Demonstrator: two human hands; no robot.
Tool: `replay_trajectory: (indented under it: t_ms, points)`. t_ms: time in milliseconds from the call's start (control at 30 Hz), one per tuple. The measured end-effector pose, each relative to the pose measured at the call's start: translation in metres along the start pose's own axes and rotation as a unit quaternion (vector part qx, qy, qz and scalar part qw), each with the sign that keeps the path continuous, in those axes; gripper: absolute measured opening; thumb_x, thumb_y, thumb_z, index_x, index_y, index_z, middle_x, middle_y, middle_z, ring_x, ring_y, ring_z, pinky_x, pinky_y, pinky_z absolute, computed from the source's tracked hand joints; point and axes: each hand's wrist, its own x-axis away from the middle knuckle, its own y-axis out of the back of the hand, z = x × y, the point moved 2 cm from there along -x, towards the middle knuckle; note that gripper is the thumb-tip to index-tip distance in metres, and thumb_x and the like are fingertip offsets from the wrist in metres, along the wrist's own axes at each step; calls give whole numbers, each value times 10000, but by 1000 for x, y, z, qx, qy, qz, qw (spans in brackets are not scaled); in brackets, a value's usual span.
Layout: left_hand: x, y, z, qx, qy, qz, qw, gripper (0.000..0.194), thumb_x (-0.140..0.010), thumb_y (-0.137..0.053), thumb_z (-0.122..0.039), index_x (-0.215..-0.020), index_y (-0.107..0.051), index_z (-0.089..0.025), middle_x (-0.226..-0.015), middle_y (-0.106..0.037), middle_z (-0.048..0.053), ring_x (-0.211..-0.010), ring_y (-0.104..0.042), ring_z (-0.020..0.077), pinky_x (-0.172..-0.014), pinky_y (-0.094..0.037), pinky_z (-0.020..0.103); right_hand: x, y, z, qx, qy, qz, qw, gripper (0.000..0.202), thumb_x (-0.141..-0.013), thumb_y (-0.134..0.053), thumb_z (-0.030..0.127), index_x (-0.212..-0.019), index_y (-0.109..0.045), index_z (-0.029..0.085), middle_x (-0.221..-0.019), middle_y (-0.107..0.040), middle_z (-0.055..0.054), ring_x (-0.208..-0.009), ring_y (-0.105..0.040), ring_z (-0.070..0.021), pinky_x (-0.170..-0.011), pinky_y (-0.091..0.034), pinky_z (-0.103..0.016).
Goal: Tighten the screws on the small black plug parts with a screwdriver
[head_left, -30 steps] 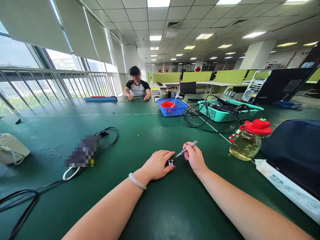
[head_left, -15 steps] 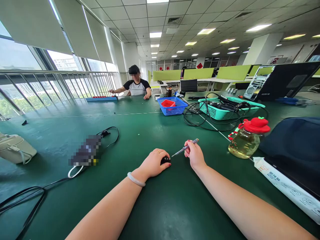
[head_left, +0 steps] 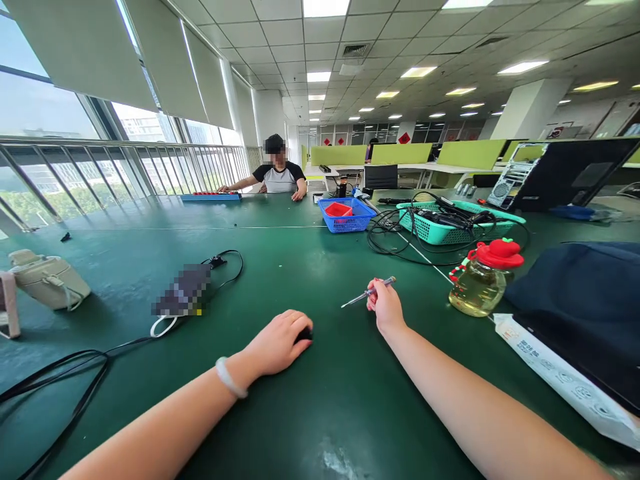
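Observation:
My left hand [head_left: 281, 340] is closed around a small black object [head_left: 304, 334] resting on the green table [head_left: 320, 413]; most of it is hidden by my fingers, so its kind does not show. To the right, my right hand [head_left: 387, 307] grips a screwdriver [head_left: 361, 297] with a clear handle and thin metal shaft. Its tip points left and down, apart from the black object. A wide gap of tabletop lies between the two hands.
At right stand a red-lidded jar [head_left: 483, 283], a white box [head_left: 555, 377] and a dark bag [head_left: 580, 287]. Farther off are a blue basket [head_left: 350, 223] and a green basket [head_left: 440, 233] with cables. A blurred dark device [head_left: 184, 290] lies left. Another person [head_left: 279, 177] sits opposite.
My left hand has moved left with the black object, away from the screwdriver tip. My right hand and the screwdriver have barely moved. The camera view has shifted slightly.

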Motion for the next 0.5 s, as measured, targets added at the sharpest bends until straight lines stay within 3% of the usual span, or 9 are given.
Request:
replay_trajectory:
  t_ms: [167, 267, 400, 500]
  points:
    - [90, 32, 42, -21, 117, -16, 993, 190, -932, -450, -352, -1027, -561, -231, -1157, -638, 66, -1099, -577, 209, -994, -473, 391, 2, -3, -2, 12, 0, 10, 1000, 245, -732, -625, 402, -620, -507, 219, -439, -365, 82, -390, -323, -78, -383, -314, -221]
    - [129, 51, 76, -57, 177, -36, 982, 263, -924, -437, -426, -1023, -581, -230, -1221, -633, 79, -1153, -574, 230, -1034, -449, 421, 3, -6, -3, 24, 0, 21, 999, 260, -734, -630, 421, -622, -508, 220, -442, -369, 80, -396, -329, -82, -386, -318, -224]
    - [157, 77, 107, -85, 228, -75, 967, 342, -832, -510, -527, -937, -626, -222, -1202, -665, 93, -1164, -577, 281, -1039, -436, 455, 5, -7, -2, 31, 3, 18, 999, 278, -731, -636, 444, -624, -510, 221, -439, -380, 76, -397, -336, -87, -386, -320, -230]
    - [163, 93, 109, -53, 322, -171, 930, 443, -793, -523, -558, -1076, -603, -227, -1132, -693, 69, -1055, -628, 256, -953, -492, 399, 7, -6, -2, 41, 7, 14, 999, 291, -741, -632, 466, -631, -511, 225, -440, -383, 75, -397, -340, -92, -389, -326, -237]
